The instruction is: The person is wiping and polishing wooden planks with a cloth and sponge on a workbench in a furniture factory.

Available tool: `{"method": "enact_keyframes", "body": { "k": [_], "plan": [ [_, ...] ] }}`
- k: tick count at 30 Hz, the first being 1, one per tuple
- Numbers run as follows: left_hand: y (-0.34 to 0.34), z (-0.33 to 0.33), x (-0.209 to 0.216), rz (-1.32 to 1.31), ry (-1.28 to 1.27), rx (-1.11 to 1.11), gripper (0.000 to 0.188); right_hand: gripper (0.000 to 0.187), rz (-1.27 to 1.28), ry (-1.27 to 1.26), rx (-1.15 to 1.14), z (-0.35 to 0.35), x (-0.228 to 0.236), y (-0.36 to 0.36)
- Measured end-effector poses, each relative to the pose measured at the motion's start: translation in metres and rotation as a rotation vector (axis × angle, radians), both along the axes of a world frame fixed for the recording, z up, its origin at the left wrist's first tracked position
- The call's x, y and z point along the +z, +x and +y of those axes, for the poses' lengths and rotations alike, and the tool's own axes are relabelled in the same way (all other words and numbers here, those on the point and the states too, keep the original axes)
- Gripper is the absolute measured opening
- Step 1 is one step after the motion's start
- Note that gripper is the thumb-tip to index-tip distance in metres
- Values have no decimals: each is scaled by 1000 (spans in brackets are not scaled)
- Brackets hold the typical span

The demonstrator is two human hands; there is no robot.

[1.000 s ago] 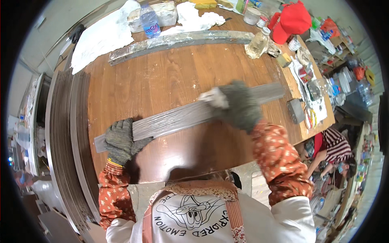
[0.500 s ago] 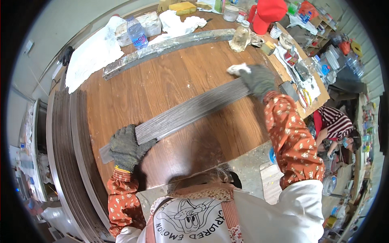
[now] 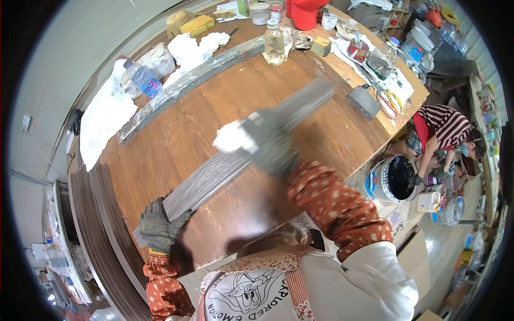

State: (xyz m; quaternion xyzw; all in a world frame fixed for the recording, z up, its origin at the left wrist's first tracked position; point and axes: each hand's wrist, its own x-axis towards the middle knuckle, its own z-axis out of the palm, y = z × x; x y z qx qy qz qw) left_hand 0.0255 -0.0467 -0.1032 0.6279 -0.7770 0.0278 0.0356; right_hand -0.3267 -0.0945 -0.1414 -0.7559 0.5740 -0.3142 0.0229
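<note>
A long grey wood-grained plank lies slantwise across the brown table. Near its left end my left hand, in a dark grey knit glove, grips it, with the thumb along the near edge. My right hand, in the same kind of glove and blurred by motion, is over the plank's middle. It presses a bunched white cloth onto the wood; the fingertips are partly hidden by the smear and the cloth.
Stacked dark strips stand along the table's left side. A long stained bar, a plastic bottle and a glass jar are at the back. A grey block sits right. Beyond, a person bends near a bucket.
My right hand has swept the white cloth leftward along the plank, from its far right end to its middle. My left hand keeps its hold. The whole view has turned somewhat.
</note>
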Motion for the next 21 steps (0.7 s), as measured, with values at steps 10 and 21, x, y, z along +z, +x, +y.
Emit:
{"method": "enact_keyframes", "body": {
  "k": [10, 21],
  "plan": [
    [0, -2, -3, -34, -25, -33, 77, 62, -159, -87, -521, -7, -21, -54],
    [-3, 2, -1, -65, 27, 38, 82, 47, -224, -139, -82, -8, 3, -146]
  ]
}}
